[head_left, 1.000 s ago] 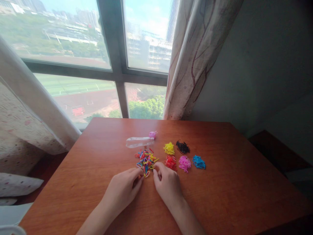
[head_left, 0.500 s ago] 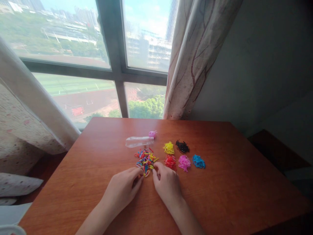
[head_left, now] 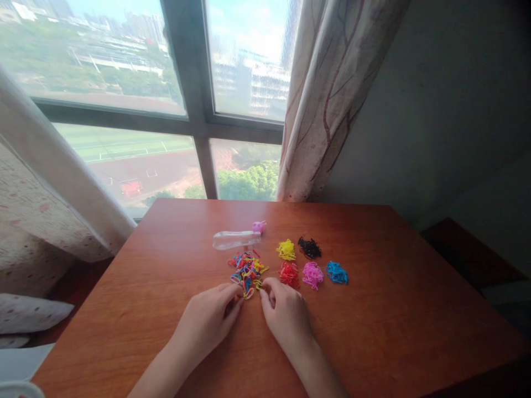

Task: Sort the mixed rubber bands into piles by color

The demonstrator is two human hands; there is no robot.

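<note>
A mixed pile of small coloured rubber bands (head_left: 248,270) lies on the wooden table (head_left: 373,326). To its right sit sorted heaps: yellow (head_left: 286,250), black (head_left: 309,248), red (head_left: 289,273), pink (head_left: 312,275) and blue (head_left: 336,272). My left hand (head_left: 207,321) rests at the pile's near edge with curled fingers pinching at a band. My right hand (head_left: 285,315) is beside it, fingers curled, thumb and forefinger pinched at the pile's near right edge. What either pinch holds is too small to see.
A clear plastic bottle (head_left: 234,240) lies on its side behind the pile, with a pink cap (head_left: 259,226) beside its mouth. Curtains hang left (head_left: 50,182) and right (head_left: 327,94) of the window. A dark wall stands to the right.
Both hands stay at the pile's near edge; the right hand's fingers have shifted very slightly. Nothing else moved.
</note>
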